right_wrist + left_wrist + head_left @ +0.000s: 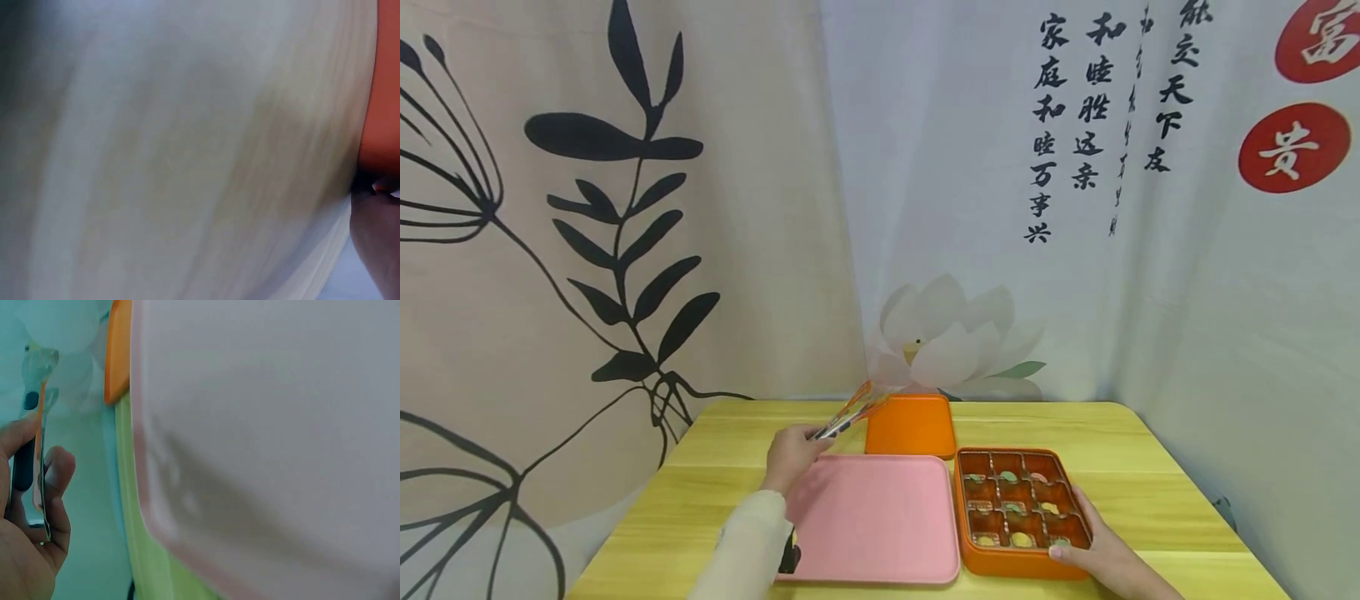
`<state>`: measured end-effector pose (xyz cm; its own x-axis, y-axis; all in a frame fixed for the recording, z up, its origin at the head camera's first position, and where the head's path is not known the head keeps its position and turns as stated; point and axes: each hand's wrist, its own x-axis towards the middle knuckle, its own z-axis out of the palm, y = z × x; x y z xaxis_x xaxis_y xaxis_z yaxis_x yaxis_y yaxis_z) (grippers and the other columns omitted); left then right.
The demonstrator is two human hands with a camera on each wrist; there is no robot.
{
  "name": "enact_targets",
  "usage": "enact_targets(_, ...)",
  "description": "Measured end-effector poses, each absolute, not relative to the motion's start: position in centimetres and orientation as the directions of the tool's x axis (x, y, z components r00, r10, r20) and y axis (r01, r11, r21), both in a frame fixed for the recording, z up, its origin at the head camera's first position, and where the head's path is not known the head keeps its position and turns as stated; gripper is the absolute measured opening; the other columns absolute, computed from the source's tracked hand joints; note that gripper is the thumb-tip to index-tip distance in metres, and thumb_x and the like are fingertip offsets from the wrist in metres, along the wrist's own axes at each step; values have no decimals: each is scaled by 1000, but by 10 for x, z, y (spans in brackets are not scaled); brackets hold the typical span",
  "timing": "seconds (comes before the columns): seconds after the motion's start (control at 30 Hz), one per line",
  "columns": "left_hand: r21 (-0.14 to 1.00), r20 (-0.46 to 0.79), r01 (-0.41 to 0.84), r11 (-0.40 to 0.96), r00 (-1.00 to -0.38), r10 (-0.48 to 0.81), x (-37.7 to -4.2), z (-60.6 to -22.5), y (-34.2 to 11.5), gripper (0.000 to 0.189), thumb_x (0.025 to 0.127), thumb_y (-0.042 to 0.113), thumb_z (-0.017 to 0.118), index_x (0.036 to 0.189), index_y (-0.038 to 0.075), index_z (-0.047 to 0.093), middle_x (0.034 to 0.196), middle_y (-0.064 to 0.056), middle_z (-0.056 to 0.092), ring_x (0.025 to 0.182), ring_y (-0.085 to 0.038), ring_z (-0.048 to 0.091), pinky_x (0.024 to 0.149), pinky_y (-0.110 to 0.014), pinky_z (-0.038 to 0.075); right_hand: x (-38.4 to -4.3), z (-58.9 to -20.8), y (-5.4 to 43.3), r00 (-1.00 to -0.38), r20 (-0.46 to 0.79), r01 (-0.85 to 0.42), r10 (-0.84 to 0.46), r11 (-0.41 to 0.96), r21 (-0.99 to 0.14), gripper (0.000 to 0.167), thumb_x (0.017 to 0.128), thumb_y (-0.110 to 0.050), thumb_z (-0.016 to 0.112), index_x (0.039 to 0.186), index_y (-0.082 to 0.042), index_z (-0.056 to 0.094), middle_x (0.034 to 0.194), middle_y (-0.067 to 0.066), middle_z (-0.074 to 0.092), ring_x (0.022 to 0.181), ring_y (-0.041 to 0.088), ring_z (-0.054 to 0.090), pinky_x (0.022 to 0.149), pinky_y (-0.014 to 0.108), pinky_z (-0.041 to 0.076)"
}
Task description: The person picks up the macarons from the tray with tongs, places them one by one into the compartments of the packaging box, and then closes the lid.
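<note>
My left hand (792, 460) grips a pair of tongs (844, 418) over the far left part of a pink tray (880, 521). The tongs' clear, orange-edged ends point up and away; the left wrist view shows a dark grip on one arm (25, 464). My right hand (1101, 546) holds the near right corner of an orange box (1000, 565), thumb over the rim and fingers along its side. Inside the box, a brown divider forms several compartments with small green, yellow and pink pieces, such as a yellow one (1021, 540) in the near row.
A flat orange lid-like piece (912, 427) lies behind the tray. The yellow wood-grain table (692, 508) ends at a printed curtain (775, 208) at the back. The box stands close against the tray's right edge.
</note>
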<state>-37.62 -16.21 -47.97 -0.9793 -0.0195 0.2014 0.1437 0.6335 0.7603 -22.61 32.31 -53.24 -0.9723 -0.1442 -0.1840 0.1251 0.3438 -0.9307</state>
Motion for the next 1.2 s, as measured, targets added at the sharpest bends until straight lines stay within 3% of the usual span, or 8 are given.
enact_targets(0.2,719,212,93,689,-973,-90,-369,-482,-200,35,90,27,74,113,0,73,89,-8,71,64,-15,56,52,-29,43,-227,-531,322,-969,-187,128,-161,319,-939,105,97,-26,65,154,-3,-20,155,37,3,126,46,48,100,56,42)
enact_targets(0.37,708,262,73,702,-951,-166,-368,-485,-229,36,90,26,73,109,-3,73,92,-14,72,64,-18,53,52,-30,41,-228,-531,323,-968,-218,157,-125,380,-912,107,96,-32,66,154,-2,-18,155,37,0,130,53,39,100,63,37)
enact_targets(0.6,686,300,44,727,-927,-227,-363,-486,-264,37,89,27,73,108,-5,73,92,-18,72,63,-21,55,55,-33,43,-229,-534,323,-964,-223,167,-143,328,-930,106,97,-33,65,154,-4,-20,154,39,4,124,48,49,98,60,41)
enact_targets(0.8,676,285,48,735,-937,-201,-357,-485,-293,37,89,26,73,106,-7,72,85,-15,71,64,-21,54,56,-34,43,-232,-533,322,-954,-213,175,-212,186,-967,99,101,-27,58,154,-14,-25,155,38,7,122,41,54,96,51,48)
enact_targets(0.97,700,213,37,714,-964,-159,-355,-494,-317,37,88,26,75,106,-6,72,93,-15,69,73,-22,54,60,-32,44,-230,-532,321,-959,-227,173,-171,280,-944,104,99,-32,62,154,-7,-22,155,38,4,122,41,53,97,53,46)
enact_targets(1.2,718,137,24,696,-985,-108,-354,-509,-335,45,87,32,76,111,-5,69,107,-17,66,90,-27,57,70,-35,47,-228,-531,322,-962,-231,176,-147,313,-933,104,98,-34,63,154,-6,-20,156,37,1,124,45,50,99,57,42)
